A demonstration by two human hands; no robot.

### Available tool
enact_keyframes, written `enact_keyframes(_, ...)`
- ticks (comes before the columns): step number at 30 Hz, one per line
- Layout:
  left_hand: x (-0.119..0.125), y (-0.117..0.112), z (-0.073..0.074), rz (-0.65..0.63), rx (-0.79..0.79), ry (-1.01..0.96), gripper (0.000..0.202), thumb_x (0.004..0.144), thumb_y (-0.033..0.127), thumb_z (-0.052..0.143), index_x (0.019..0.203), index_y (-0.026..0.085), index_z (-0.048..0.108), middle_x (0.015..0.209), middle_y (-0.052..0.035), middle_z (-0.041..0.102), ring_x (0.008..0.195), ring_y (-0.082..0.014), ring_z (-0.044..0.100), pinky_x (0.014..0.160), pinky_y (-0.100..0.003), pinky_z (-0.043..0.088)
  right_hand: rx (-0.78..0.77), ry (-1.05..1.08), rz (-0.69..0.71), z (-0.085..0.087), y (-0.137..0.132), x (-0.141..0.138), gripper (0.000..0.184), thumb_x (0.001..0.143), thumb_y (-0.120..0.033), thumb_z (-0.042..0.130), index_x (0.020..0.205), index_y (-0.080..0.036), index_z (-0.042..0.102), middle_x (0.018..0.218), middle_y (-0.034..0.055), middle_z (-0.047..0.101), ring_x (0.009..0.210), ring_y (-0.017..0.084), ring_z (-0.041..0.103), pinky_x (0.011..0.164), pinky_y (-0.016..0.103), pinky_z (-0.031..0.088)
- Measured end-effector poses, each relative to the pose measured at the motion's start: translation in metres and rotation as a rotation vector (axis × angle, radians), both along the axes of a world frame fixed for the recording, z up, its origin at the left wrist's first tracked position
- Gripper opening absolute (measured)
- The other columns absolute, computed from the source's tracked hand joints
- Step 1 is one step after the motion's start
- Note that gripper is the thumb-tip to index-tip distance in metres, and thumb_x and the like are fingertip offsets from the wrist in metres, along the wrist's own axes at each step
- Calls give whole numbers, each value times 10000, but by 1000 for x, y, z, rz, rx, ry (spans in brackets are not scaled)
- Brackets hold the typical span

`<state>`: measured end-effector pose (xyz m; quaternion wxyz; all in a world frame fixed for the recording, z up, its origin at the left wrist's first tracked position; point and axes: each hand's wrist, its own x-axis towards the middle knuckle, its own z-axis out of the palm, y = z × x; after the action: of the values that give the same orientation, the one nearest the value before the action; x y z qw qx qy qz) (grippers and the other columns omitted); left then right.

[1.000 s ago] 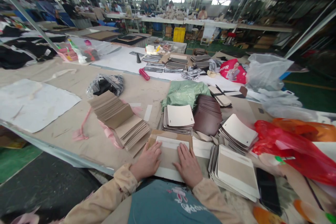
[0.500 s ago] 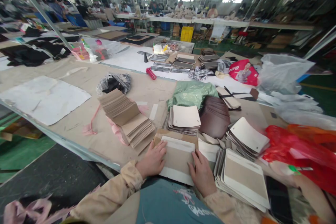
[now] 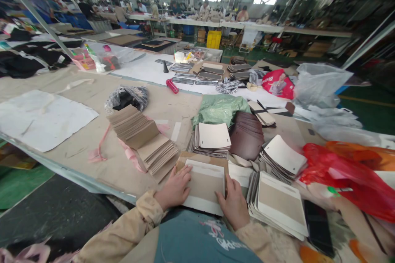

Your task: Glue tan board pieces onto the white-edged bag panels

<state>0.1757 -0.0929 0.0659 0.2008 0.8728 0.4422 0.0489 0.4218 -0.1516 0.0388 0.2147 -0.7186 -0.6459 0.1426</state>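
Observation:
A beige panel with white strips along its top and bottom edges (image 3: 205,187) lies in front of me, over a piece of brown cardboard (image 3: 197,158). On its left edge rests my left hand (image 3: 175,187), fingers stretched out flat. My right hand (image 3: 233,202) touches the right edge, its thumb on the panel and its fingers extended along the side. Close by on the right stands a stack of similar panels (image 3: 282,201). A fanned pile of tan pieces (image 3: 145,139) is to the left, and cream pieces (image 3: 215,135) are stacked just beyond the cardboard.
Brown leather-like pieces (image 3: 247,136) and a green plastic bag (image 3: 219,109) lie farther back. More cream pieces (image 3: 284,156), a red plastic bag (image 3: 345,181) and a dark phone-like object (image 3: 318,226) are on the right. Another person's arm (image 3: 354,215) reaches in there.
The whole view has shifted slightly, so things appear a little farther left. Both hands remain on the panel with almost the same pose.

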Motion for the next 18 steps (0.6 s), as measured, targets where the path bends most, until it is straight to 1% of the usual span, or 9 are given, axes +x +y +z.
enact_keyframes(4, -3, 1, 0, 14, -56, -64, 204, 774, 176, 502, 977, 196, 507, 1486, -103, 342, 1401, -262, 233, 1118, -579, 141, 62, -1, -24, -3, -1, 3, 660, 802, -340, 566, 1400, -188, 329, 1119, 131, 464, 1061, 304, 505, 927, 445, 455)
enact_keyframes(7, -5, 2, -4, 68, -126, -175, 197, 751, 177, 545, 945, 197, 518, 1482, -120, 347, 1387, -274, 270, 1121, -576, 140, 34, 44, -41, -9, -2, 7, 628, 807, -375, 570, 1368, -167, 379, 1089, 125, 474, 1050, 299, 501, 926, 448, 449)
enact_keyframes(8, -6, 3, -5, 118, -137, -239, 190, 749, 181, 555, 937, 193, 523, 1477, -133, 349, 1374, -274, 297, 1123, -553, 170, 22, 58, -42, -10, -3, 8, 611, 808, -387, 570, 1350, -157, 404, 1088, 124, 475, 1049, 294, 501, 927, 443, 448)
enact_keyframes(10, -7, 5, -9, 269, -126, -389, 182, 758, 201, 563, 937, 181, 539, 1449, -162, 381, 1341, -269, 355, 1111, -490, 252, 9, 76, -31, -12, -4, 9, 569, 812, -403, 566, 1306, -142, 455, 1087, 120, 477, 1048, 282, 499, 939, 429, 436)
enact_keyframes(12, -6, 7, -12, 428, -153, -531, 224, 768, 237, 575, 980, 169, 558, 1361, -172, 476, 1274, -269, 442, 1064, -446, 345, 8, 88, -18, -13, -5, 10, 529, 816, -412, 564, 1263, -137, 499, 1090, 116, 480, 1049, 271, 495, 952, 415, 422)
enact_keyframes(14, -5, 9, -13, 533, -293, -652, 318, 760, 283, 608, 1050, 159, 565, 1233, -157, 573, 1161, -269, 540, 984, -431, 428, 16, 101, -15, -14, -6, 10, 498, 814, -417, 567, 1224, -137, 536, 1088, 115, 485, 1046, 266, 494, 957, 409, 416)
enact_keyframes(15, -3, 10, -12, 562, -380, -711, 370, 747, 301, 632, 1081, 155, 561, 1188, -146, 598, 1105, -263, 573, 947, -420, 455, 23, 109, -14, -15, -6, 11, 486, 811, -419, 570, 1206, -138, 553, 1087, 115, 487, 1046, 265, 494, 957, 409, 414)
enact_keyframes(17, -1, 12, -11, 618, -525, -833, 470, 702, 319, 691, 1116, 145, 553, 1141, -133, 619, 1025, -244, 605, 900, -386, 478, 39, 132, -19, -18, -6, 12, 463, 807, -419, 569, 1180, -145, 578, 1087, 115, 493, 1047, 266, 495, 957, 415, 414)
enact_keyframes(18, 1, 13, -10, 659, -572, -891, 516, 675, 320, 720, 1127, 139, 548, 1121, -127, 626, 1004, -234, 609, 892, -369, 476, 47, 148, -25, -19, -6, 12, 456, 805, -420, 566, 1172, -149, 585, 1089, 115, 496, 1048, 266, 496, 957, 419, 414)
